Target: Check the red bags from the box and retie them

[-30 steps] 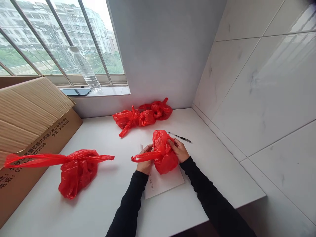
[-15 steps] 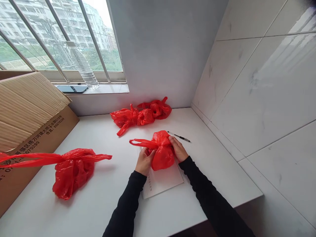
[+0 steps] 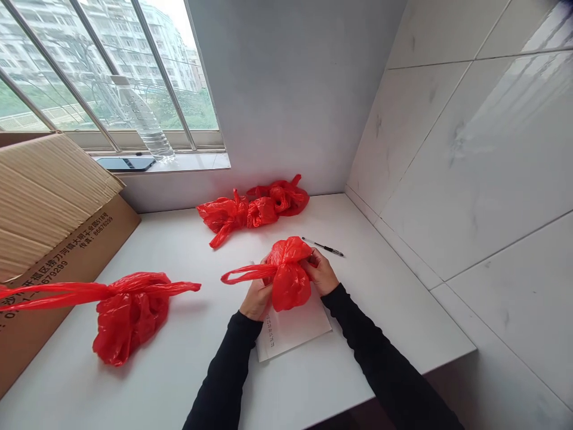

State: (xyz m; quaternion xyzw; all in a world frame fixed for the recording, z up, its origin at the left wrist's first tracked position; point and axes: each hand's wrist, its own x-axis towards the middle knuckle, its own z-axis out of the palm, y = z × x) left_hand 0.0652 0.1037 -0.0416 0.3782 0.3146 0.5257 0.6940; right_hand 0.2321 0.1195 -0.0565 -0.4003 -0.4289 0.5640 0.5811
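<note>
Between my hands is a knotted red plastic bag (image 3: 292,285), bulging with contents I cannot see. A long loop of its handle sticks out to the left. My left hand (image 3: 258,297) grips the bag from the left, its fingertips hidden behind the plastic. On the other side, my right hand (image 3: 321,270) has its fingers closed on the bag's right edge. Beneath the bag lies a white notebook or sheet of paper (image 3: 299,331) with a column of small dark marks along its left side. A black pen (image 3: 323,246) rests just beyond my right hand.
Several tied red bags (image 3: 262,212) lie along the back wall. Another tied red bag (image 3: 129,319) sits at left, its handles reaching over an open cardboard box (image 3: 67,245). On the windowsill are a water bottle (image 3: 145,122) and a phone (image 3: 125,163). A tiled wall (image 3: 505,173) bounds the right.
The bag in my hands has turned slightly, and its handle loop now extends lower and farther left. My left hand has slid more behind the bag; my right fingers have curled in more.
</note>
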